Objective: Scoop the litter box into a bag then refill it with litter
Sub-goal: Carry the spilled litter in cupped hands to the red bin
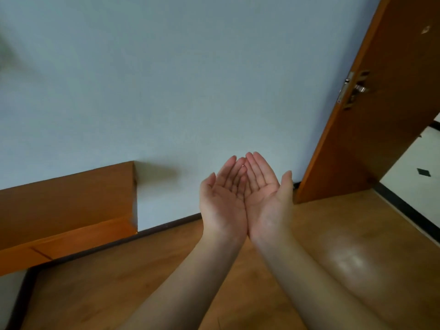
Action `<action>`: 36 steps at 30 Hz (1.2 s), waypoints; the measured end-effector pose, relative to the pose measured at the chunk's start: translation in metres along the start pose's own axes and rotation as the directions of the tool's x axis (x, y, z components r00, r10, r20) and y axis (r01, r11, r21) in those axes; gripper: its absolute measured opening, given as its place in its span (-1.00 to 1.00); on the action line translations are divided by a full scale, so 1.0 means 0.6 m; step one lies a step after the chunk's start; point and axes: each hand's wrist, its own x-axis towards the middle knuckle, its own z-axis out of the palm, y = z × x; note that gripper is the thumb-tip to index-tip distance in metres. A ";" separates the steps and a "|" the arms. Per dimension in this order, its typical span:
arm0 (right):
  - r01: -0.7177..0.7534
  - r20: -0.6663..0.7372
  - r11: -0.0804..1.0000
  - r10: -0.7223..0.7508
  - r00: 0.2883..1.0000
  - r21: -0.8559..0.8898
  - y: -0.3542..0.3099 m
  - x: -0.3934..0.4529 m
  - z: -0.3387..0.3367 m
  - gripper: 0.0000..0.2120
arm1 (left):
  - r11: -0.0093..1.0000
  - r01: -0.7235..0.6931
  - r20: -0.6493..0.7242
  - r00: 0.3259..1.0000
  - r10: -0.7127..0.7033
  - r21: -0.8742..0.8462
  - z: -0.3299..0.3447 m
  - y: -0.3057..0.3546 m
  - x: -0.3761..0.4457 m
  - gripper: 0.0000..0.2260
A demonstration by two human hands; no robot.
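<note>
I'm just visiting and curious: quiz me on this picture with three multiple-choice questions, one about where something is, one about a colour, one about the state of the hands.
1. Where is the door?
A. right of the hands
B. left of the hands
C. behind the camera

2. What colour is the wall?
A. red
B. pale blue-grey
C. black

3. How are the hands?
A. gripping a scoop
B. clenched in fists
C. open, palms up, side by side

Answers:
1 A: it stands at the right edge.
2 B: pale blue-grey above the wooden floor.
3 C: left hand and right hand are cupped, empty.
</note>
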 end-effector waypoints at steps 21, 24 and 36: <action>-0.090 -0.052 0.994 0.093 0.994 0.057 0.028 0.293 -0.044 -0.45 | 0.999 0.029 -0.136 0.990 -0.025 0.025 0.002 -0.020 0.292 -0.56; -0.076 -0.051 0.995 0.079 0.996 0.067 0.039 0.347 -0.034 -0.45 | 0.999 0.029 -0.132 0.991 -0.025 0.024 0.008 -0.008 0.348 -0.56; -0.049 0.008 0.999 0.049 0.999 0.003 0.039 0.502 -0.023 -0.45 | 0.999 0.032 -0.074 0.997 -0.033 -0.012 0.028 0.006 0.504 -0.55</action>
